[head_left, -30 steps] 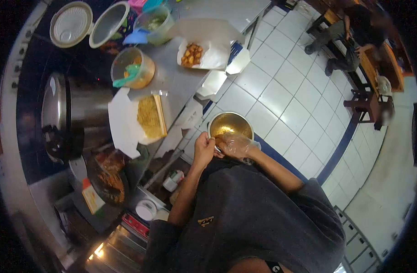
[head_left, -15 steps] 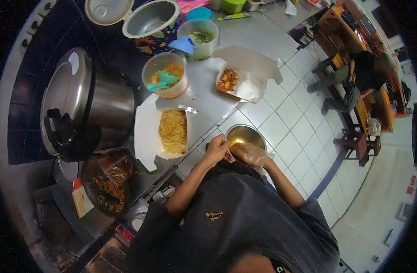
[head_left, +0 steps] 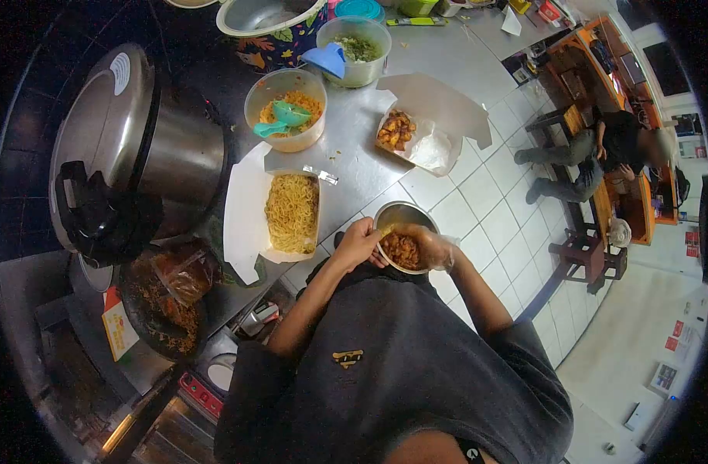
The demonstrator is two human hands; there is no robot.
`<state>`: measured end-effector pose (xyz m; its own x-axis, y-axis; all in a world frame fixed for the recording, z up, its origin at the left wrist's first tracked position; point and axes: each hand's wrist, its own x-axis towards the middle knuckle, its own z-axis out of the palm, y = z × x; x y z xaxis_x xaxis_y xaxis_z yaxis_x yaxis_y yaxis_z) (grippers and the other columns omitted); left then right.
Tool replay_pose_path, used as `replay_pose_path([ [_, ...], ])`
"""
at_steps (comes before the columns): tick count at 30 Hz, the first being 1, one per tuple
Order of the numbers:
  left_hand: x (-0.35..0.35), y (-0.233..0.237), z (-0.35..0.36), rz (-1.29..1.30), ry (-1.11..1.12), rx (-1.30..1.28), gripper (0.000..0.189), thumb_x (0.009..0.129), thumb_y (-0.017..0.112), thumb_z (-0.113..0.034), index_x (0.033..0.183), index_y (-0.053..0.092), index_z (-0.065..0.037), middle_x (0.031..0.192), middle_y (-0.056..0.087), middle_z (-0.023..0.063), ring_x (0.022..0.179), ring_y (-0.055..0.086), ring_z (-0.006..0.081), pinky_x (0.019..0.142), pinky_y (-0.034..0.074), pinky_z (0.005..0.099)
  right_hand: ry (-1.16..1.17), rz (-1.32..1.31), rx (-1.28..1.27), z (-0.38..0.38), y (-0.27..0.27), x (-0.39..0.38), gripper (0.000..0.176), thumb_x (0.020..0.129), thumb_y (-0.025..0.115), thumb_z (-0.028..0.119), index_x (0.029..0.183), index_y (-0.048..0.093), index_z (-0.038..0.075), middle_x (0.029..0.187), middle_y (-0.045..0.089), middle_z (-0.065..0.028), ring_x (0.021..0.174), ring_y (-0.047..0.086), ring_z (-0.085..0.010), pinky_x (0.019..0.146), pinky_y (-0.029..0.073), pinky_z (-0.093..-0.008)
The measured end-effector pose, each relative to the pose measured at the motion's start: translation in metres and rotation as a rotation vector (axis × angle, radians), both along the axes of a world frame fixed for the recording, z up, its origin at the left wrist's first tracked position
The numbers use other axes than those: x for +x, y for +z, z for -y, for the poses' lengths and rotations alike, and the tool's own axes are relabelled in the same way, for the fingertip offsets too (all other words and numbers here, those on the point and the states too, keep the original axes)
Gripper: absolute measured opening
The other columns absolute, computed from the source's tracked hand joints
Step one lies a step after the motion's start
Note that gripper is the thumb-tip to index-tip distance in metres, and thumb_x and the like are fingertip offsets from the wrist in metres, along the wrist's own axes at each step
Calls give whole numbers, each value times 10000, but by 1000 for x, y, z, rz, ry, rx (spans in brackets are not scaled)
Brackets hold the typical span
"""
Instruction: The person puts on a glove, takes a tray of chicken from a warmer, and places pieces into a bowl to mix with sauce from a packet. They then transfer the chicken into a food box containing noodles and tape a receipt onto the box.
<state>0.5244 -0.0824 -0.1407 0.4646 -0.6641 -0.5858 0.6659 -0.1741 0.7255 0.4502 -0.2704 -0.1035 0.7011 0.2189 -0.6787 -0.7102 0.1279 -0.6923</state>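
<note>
My left hand [head_left: 358, 244] grips the near left rim of a round metal bowl [head_left: 401, 207], held in front of my waist. Brown, sauced food pieces [head_left: 401, 251] lie in the bowl. Over its right side is my right hand [head_left: 433, 247], in a clear plastic glove and reaching inside; its fingers are blurred and partly hidden. On the counter to the left, an open white box [head_left: 243, 220] contains noodles [head_left: 292, 212]. Farther up, another open box [head_left: 452, 116] has browned chunks [head_left: 396, 130] in one corner and white paper beside them.
A large steel cooker [head_left: 180, 158] stands on the left. Behind the noodles are a tub [head_left: 255, 108] with a green scoop [head_left: 284, 117] and a tub of chopped greens [head_left: 359, 50]. A pan [head_left: 129, 305] sits lower left. A person [head_left: 620, 139] sits across the tiled floor.
My gloved right hand has shifted towards the bowl's right side, uncovering the brown pieces. The bowl has tipped towards me. The view has shifted slightly.
</note>
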Motion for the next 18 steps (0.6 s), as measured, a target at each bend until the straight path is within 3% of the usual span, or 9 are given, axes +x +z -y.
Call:
replay_pose_path([
  [3, 1, 8, 3, 100, -33, -20, 129, 942, 445, -86, 918, 407, 35, 706, 566, 160, 520, 654, 262, 427, 568, 346, -96, 276, -110, -4, 56, 5, 416, 970, 411, 314, 1192, 578, 4, 1149, 642, -136, 1014, 645, -226, 936, 499, -337],
  [4, 2, 9, 4, 97, -23, -38, 129, 940, 444, -84, 916, 403, 36, 704, 565, 162, 520, 654, 263, 427, 568, 347, -338, -260, 318, 10, 23, 14, 418, 960, 434, 323, 1168, 587, -6, 1113, 659, -140, 972, 664, -234, 901, 528, -354],
  [5, 2, 10, 4, 91, -15, -56, 130, 939, 444, -83, 914, 399, 36, 701, 563, 164, 519, 654, 263, 428, 569, 349, -342, -262, 317, 7, 35, 15, 418, 960, 434, 323, 1168, 587, -6, 1113, 659, -140, 972, 664, -234, 901, 528, -354],
  [7, 2, 2, 6, 87, -15, -52, 131, 937, 444, -82, 907, 393, 35, 697, 561, 167, 517, 652, 265, 428, 570, 350, -509, -86, 159, -2, 69, 17, 439, 955, 431, 351, 1169, 590, 2, 1109, 659, -143, 975, 661, -238, 908, 524, -361],
  [9, 2, 0, 9, 89, -18, -53, 133, 936, 445, -81, 899, 388, 34, 693, 558, 170, 514, 651, 266, 428, 571, 352, -500, 85, 125, 11, 33, 11, 452, 942, 433, 365, 1165, 593, 5, 1107, 658, -147, 990, 652, -252, 923, 512, -390],
  [11, 1, 3, 12, 136, -35, -13, 111, 943, 419, -64, 984, 417, 38, 740, 605, 191, 530, 656, 258, 463, 589, 351, -684, -200, 527, 24, 28, 18, 461, 936, 431, 371, 1159, 592, 0, 1117, 652, -157, 1005, 640, -272, 934, 498, -430],
  [15, -2, 5, 16, 127, -25, -22, 117, 938, 424, -65, 995, 421, 37, 724, 595, 184, 530, 657, 257, 461, 588, 350, -780, 26, 733, 47, 40, 37, 520, 924, 433, 397, 1194, 565, -27, 1134, 633, -187, 1029, 624, -301, 926, 492, -461],
  [16, -3, 4, 16, 132, -25, -23, 117, 938, 424, -65, 995, 421, 37, 724, 595, 184, 530, 657, 257, 461, 588, 350, -779, 146, 613, 56, 44, 41, 548, 921, 428, 420, 1224, 546, -21, 1193, 601, -207, 1029, 615, -324, 908, 493, -447],
  [18, -3, 10, 19, 86, 3, -76, 120, 927, 424, -59, 850, 357, 3, 689, 557, 179, 522, 656, 281, 436, 579, 358, -829, 175, 618, 68, 63, 64, 561, 918, 410, 448, 1219, 547, -5, 1146, 617, -194, 984, 625, -311, 833, 518, -418],
])
